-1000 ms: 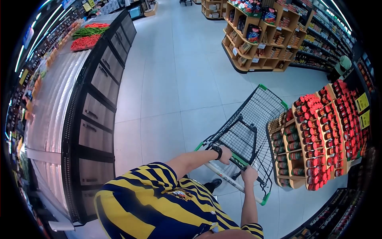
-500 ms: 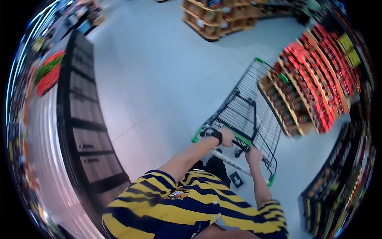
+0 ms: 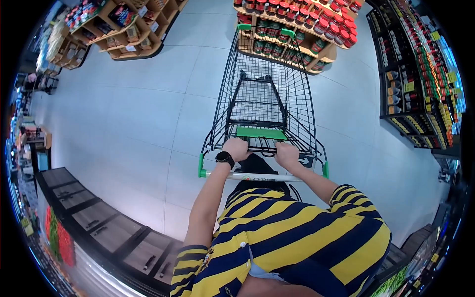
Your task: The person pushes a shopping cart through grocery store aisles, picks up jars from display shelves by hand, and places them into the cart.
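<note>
swung round since the earlier frames: cart (image 3: 255, 123) now points str. ahead, nose right by the wooden stand (image 3: 327, 53) w/ red-lidded jars (image 3: 309, 19) (contact: can't tell), & grey-fronted cabinets (image 3: 116, 240) sit lower left. head view, only one: cart's dir. in front of the striped shirt (image 3: 297, 222). l. hand (image 3: 236, 149), watch (image 3: 225, 159) at its wrist, & r. hand (image 3: 288, 156) both curled tight on the black rear rail (image 3: 261, 148) by the green panel (image 3: 261, 133), arms (image 3: 208, 198) reaching over the white handle (image 3: 260, 177). handling, prob.: stiff wire, rolls light, not fragile itself; jars look breakable tho. best hold prob. the handle, hands wide for steering; smooth, so may slip a bit.
</note>
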Motion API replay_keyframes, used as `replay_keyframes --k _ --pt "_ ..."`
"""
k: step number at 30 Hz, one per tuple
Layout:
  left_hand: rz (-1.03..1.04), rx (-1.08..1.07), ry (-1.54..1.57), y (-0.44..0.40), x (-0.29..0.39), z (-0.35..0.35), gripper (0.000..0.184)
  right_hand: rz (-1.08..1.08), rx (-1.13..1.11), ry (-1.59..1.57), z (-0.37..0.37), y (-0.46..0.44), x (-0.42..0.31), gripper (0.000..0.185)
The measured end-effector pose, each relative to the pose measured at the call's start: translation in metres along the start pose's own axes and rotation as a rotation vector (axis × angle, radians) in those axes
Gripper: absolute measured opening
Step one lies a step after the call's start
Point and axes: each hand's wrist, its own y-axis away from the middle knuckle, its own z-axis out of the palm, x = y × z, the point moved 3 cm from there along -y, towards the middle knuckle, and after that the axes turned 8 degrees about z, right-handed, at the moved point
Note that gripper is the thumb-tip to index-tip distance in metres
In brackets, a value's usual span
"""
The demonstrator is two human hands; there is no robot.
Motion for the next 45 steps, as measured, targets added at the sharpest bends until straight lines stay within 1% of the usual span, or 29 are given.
replay_keyframes --k 2,7,8,10,11,16,18,19,24,26,27,30,34,36,37,38,40,41,42,45 --pt "0.0 0.01 -0.015 -0.015 -0.01 -0.009 0.04 0.028 0.021 -0.031 -0.002 -0.01 0.001 0.016" --pt "0.068 -0.045 -0.11 -0.042 -0.035 -0.042 0.036 0.112 0.052 -0.13 -0.012 -0.032 -0.013 0.023" --pt "0.073 -0.059 -0.114 -0.045 -0.043 -0.047 0.036 0.124 0.048 -0.139 -0.013 -0.037 -0.019 0.023" --pt "0.113 -0.03 -0.148 -0.058 -0.056 -0.058 0.033 0.146 0.1 -0.176 -0.02 -0.049 -0.024 0.023" --pt "0.123 -0.051 -0.153 -0.065 -0.062 -0.061 0.033 0.158 0.132 -0.192 -0.02 -0.053 -0.026 0.024" --pt "0.219 -0.094 -0.174 -0.091 -0.078 -0.091 0.031 0.245 0.142 -0.222 -0.027 -0.077 -0.031 0.024" --pt "0.247 -0.079 -0.188 -0.101 -0.08 -0.098 0.033 0.288 0.106 -0.228 -0.027 -0.082 -0.029 0.025" --pt "0.278 -0.079 -0.2 -0.108 -0.084 -0.099 0.036 0.29 0.127 -0.232 -0.028 -0.085 -0.029 0.024" --pt "0.358 -0.087 -0.207 -0.131 -0.096 -0.111 0.041 0.347 0.155 -0.225 -0.032 -0.099 -0.033 0.024" --pt "0.423 -0.095 -0.215 -0.14 -0.1 -0.114 0.042 0.379 0.171 -0.225 -0.031 -0.103 -0.036 0.025" --pt "0.43 -0.089 -0.216 -0.145 -0.101 -0.118 0.043 0.408 0.179 -0.22 -0.032 -0.106 -0.037 0.024" --pt "0.46 -0.188 -0.268 -0.159 -0.107 -0.131 0.042 0.472 0.198 -0.204 -0.033 -0.117 -0.048 0.024" --pt "0.581 -0.178 -0.277 -0.183 -0.116 -0.148 0.042 0.575 0.262 -0.162 -0.026 -0.133 -0.053 0.021" --pt "0.692 -0.156 -0.3 -0.192 -0.122 -0.157 0.037 0.663 0.247 -0.125 -0.025 -0.142 -0.061 0.02" --pt "0.683 -0.202 -0.311 -0.197 -0.123 -0.165 0.032 0.705 0.246 -0.124 -0.027 -0.148 -0.065 0.02" --pt "0.705 -0.191 -0.309 -0.206 -0.129 -0.168 0.032 0.719 0.256 -0.105 -0.027 -0.155 -0.068 0.02" --pt "0.803 -0.146 -0.315 -0.216 -0.135 -0.173 0.027 0.801 0.239 -0.09 -0.024 -0.163 -0.075 0.021" --pt "0.831 -0.177 -0.309 -0.222 -0.139 -0.175 0.024 0.841 0.237 -0.114 -0.022 -0.168 -0.079 0.023" --pt "0.84 -0.17 -0.307 -0.229 -0.143 -0.184 0.024 0.845 0.243 -0.105 -0.024 -0.178 -0.082 0.023" --pt "0.885 -0.218 -0.343 -0.238 -0.155 -0.198 0.023 0.953 0.246 -0.089 -0.021 -0.195 -0.106 0.022"
